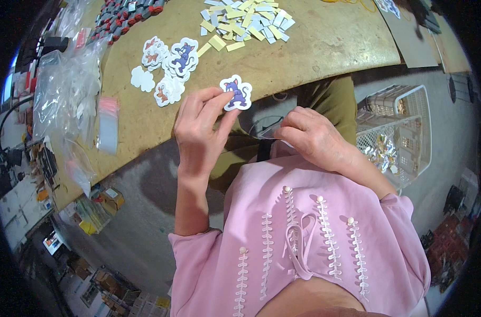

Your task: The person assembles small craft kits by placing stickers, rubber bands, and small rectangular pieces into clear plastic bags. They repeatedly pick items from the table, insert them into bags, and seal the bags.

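Between the thumb and fingers of my left hand [203, 119] is a die-cut cartoon cat cutout [237, 94], purple with a white border, held up near the table's front edge. My right hand [312, 131] is closed over my lap, its fingers curled together. Something thin and see-through seems to show under those fingers, too unclear to name. Beyond my left hand, loose stacks of similar cutouts [182, 57] lie on the table, some with the purple cat and some with a brown animal. One blank white cutout [142, 79] lies beside them.
Small yellow and grey strips [246, 24] are heaped on the tan table [325, 50]. Red-and-grey pieces [125, 18] lie at the far left. Transparent plastic bags [66, 100] and a pink-topped packet stack [108, 127] lie left. Right of my lap stands a white basket [425, 137] with shiny pieces.
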The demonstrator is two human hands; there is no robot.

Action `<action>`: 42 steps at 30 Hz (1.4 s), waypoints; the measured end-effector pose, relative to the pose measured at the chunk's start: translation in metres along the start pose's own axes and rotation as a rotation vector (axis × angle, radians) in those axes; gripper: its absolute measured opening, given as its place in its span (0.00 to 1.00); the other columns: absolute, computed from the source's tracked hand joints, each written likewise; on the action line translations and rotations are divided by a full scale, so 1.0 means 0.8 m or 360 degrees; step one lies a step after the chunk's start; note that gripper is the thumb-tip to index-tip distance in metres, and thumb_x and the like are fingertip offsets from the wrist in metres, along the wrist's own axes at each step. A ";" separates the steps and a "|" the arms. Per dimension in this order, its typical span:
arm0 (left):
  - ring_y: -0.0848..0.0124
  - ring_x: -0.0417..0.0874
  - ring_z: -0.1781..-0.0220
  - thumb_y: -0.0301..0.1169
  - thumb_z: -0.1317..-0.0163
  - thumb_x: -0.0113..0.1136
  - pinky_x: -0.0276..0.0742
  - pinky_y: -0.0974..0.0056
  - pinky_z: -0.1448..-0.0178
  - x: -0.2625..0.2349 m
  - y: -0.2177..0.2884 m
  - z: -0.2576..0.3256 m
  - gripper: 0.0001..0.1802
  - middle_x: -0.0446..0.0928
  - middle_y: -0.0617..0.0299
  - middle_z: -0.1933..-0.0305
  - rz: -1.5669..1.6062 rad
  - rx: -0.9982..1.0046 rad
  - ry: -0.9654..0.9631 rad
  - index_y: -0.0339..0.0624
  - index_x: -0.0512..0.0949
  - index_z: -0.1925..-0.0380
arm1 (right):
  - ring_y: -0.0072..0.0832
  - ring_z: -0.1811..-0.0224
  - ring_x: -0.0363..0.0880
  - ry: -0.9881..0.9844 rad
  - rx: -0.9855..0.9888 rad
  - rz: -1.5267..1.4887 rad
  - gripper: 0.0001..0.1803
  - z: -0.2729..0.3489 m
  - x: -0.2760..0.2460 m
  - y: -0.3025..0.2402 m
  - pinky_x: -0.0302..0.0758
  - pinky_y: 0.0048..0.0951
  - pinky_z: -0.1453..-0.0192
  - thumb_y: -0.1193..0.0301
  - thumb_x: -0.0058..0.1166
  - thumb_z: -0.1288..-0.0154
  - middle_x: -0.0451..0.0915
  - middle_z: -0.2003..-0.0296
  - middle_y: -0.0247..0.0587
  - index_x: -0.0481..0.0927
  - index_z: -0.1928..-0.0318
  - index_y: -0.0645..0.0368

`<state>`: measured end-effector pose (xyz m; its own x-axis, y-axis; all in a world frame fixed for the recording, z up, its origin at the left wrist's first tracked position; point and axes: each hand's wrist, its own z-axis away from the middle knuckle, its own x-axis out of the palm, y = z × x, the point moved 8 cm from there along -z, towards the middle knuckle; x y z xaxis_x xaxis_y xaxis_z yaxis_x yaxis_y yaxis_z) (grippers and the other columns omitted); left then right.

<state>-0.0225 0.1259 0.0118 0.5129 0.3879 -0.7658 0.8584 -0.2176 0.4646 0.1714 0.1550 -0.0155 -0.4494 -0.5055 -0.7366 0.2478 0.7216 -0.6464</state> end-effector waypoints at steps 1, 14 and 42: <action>0.60 0.87 0.57 0.22 0.46 0.80 0.83 0.59 0.53 -0.002 -0.003 0.006 0.21 0.86 0.59 0.54 -0.0005 0.0041 0.0049 0.42 0.88 0.51 | 0.41 0.52 0.81 0.0006 0.0018 -0.0014 0.11 0.000 0.000 0.000 0.79 0.40 0.46 0.73 0.63 0.41 0.80 0.60 0.39 0.85 0.56 0.56; 0.78 0.81 0.71 0.17 0.38 0.77 0.75 0.71 0.69 -0.008 0.028 0.037 0.12 0.86 0.60 0.64 0.0866 -0.0387 0.0112 0.37 0.86 0.56 | 0.44 0.49 0.84 0.0220 -0.0167 -0.0024 0.14 -0.022 -0.025 -0.025 0.84 0.37 0.51 0.79 0.68 0.43 0.81 0.49 0.48 0.86 0.54 0.62; 0.56 0.84 0.61 0.24 0.41 0.74 0.80 0.54 0.57 -0.009 0.030 0.034 0.09 0.81 0.58 0.64 0.0487 -0.0420 -0.0582 0.44 0.88 0.61 | 0.45 0.47 0.84 -0.0081 -0.0127 -0.0363 0.13 -0.040 0.002 -0.039 0.85 0.41 0.48 0.76 0.66 0.38 0.81 0.49 0.47 0.85 0.52 0.61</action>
<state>-0.0054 0.0932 0.0166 0.7503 -0.0050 -0.6611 0.6609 -0.0212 0.7502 0.1357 0.1466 0.0097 -0.4416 -0.6814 -0.5837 0.0756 0.6199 -0.7810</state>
